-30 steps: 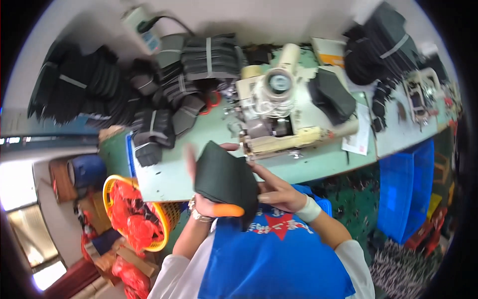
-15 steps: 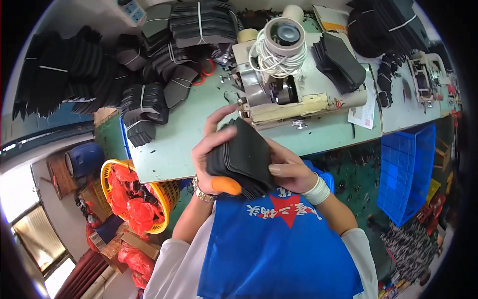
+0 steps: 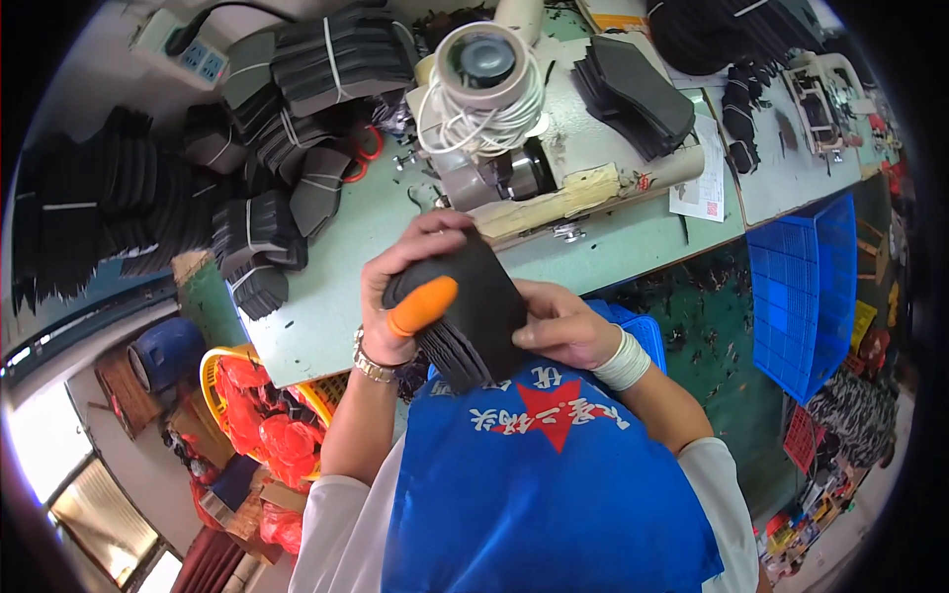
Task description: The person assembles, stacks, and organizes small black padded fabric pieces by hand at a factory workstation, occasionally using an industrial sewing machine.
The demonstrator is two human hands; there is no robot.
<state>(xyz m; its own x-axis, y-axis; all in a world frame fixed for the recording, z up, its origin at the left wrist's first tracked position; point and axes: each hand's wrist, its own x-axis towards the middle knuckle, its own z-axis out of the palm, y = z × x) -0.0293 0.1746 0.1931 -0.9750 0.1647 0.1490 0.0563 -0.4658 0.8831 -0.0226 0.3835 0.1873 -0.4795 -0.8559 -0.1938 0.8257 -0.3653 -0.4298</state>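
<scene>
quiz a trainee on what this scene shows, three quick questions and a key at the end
1. Multiple choice: the stack of thin, flat black pieces is touched by
A) both the left grip and the right grip
B) the left grip alone
C) neither grip

2. True or false: the curved-rim yellow basket holds shiny red bags.

3. Fill in: the orange sleeve-shaped cover sits on the left grip's ____.

Key: 1. A; 2. True; 3. thumb
</scene>
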